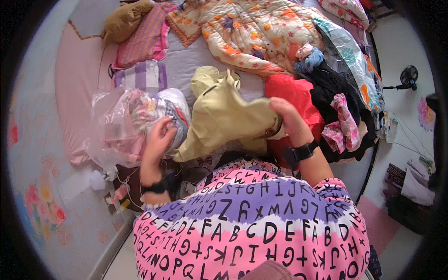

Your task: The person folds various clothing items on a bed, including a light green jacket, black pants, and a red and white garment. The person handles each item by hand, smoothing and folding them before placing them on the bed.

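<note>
A khaki cloth garment [224,115] lies bunched and partly raised before me, slightly blurred, its lower left corner hanging near my lap. My right hand [288,117] grips its upper right edge, the fingers partly hidden by the cloth. My left hand [162,134] has its fingers apart and holds nothing; it is beside a clear plastic bag [115,129] filled with pink, floral and white cloth. Under and beyond my right hand lies a red bag or cloth [292,91].
An orange floral quilt [259,31] covers the bed's far part. Dark clothes [332,84] and a pink patterned cloth [344,126] are heaped at the right. At the left are a purple checked cloth [140,75] and a brown pillow [126,21]. Cables [127,185] hang near my left forearm.
</note>
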The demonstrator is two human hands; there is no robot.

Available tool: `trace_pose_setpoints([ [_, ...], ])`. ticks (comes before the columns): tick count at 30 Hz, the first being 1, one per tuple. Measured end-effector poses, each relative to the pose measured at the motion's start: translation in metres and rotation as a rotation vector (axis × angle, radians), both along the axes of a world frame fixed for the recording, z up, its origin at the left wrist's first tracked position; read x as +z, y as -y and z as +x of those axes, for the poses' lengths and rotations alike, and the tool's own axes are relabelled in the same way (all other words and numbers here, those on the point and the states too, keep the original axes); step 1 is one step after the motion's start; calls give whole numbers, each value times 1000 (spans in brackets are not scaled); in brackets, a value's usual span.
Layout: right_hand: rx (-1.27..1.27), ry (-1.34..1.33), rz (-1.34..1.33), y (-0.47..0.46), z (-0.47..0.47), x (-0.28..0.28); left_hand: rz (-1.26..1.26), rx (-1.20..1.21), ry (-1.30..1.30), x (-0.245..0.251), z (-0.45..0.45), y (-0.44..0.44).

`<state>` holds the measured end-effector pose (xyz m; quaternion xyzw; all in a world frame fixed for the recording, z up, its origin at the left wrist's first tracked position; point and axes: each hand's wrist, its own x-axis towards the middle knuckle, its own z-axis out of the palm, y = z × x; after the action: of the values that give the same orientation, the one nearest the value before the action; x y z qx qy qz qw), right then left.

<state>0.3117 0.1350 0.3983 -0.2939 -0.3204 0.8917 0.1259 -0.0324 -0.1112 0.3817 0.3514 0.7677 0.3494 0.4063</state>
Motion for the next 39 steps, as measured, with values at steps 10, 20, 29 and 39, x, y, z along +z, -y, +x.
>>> trace_pose_setpoints([
  [10, 962, -33, 162, 61, -57, 27, 67, 567, 1492, -146, 75, -36],
  [20, 1055, 502, 1255, 6, -42, -56, 21, -33, 307, -45, 68, -40],
  [29, 162, 776, 1264, -19, -95, -77, 276, -398, 382, 54, 106, -21],
  [39, -715, 425, 1280, -77, 0, 22, 348, 16, -232, 78, 58, -46],
])
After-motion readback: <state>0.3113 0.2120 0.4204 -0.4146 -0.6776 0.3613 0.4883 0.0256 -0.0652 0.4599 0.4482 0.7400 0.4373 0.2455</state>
